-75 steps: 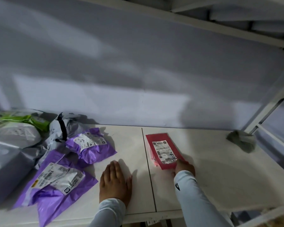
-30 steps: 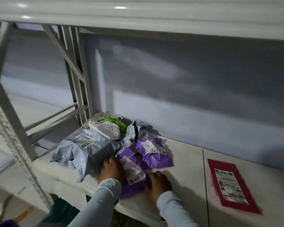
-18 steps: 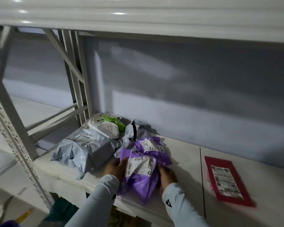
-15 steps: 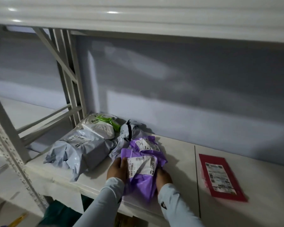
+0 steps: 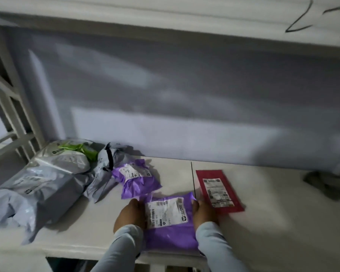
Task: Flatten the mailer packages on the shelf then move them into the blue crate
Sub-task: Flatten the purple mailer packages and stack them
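Grey mailers [image 5: 37, 185] are heaped at 9 o'clock, blurred and partly cut off. A small purple mailer [image 5: 137, 179] sits beside them. At 6 o'clock on the shelf [image 5: 273, 213], the purple mailer [image 5: 169, 222] is gripped at both edges by the left hand [image 5: 130, 216] and right hand [image 5: 203, 213], fingertips hidden. The red mailer [image 5: 218, 189] is just right, flat.

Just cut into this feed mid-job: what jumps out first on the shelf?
Front and centre, both hands, left hand and right hand, grip the sides of a purple plastic mailer with a white label at the front edge of the white shelf. Just right of it lies a flat red mailer. Behind on the left sits a smaller crumpled purple mailer beside a heap of grey bags.
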The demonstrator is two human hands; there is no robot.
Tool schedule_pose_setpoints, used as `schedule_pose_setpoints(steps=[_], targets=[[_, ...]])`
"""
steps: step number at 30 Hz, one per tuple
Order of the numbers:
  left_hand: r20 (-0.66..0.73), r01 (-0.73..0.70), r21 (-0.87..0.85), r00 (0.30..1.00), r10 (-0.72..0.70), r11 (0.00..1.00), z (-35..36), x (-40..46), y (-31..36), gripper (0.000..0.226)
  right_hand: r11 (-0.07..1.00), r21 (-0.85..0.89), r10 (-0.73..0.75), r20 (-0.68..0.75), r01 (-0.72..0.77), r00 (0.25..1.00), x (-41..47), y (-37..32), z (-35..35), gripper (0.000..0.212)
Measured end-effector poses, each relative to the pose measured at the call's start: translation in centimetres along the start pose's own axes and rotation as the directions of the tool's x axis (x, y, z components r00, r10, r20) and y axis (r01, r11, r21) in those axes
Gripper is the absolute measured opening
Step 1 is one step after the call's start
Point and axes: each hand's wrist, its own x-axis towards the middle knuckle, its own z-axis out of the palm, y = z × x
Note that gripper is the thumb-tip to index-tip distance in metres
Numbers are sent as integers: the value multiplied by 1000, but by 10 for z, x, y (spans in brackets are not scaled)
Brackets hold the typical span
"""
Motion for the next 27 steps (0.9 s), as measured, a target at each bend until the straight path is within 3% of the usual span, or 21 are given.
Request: schedule_pose_setpoints(steps=[3, 5, 7, 11, 15, 20, 27], targets=[[-79, -2, 78, 997, 8, 997, 7, -6, 10, 32, 998, -58, 31, -119, -39, 992, -6, 6, -8, 34], [-164, -66, 184, 982, 97, 981, 11, -7, 18, 34, 977, -209, -82, -172, 45, 982, -10, 1, -12, 41], [-202, -226, 251, 939, 279, 941, 16, -7, 27, 38, 954, -215, -243, -158, 207, 957, -13, -10, -7, 45], [90, -480, 335, 873, 479, 811, 44, -12, 42, 55, 829, -227, -531, -35, 511, 847, -19, -23, 22, 42], [201, -559, 399, 827, 525, 727, 60, -17, 29, 55, 801, -241, -527, 150, 548, 837, -18, -3, 41, 48], [161, -532, 435, 840, 518, 726, 63, -14, 22, 57, 788, -321, -538, 56, 525, 841, -11, 4, 50, 48], [142, -532, 434, 838, 528, 727, 64, -14, 22, 56, 803, -269, -544, 34, 532, 839, -6, 10, 60, 49]])
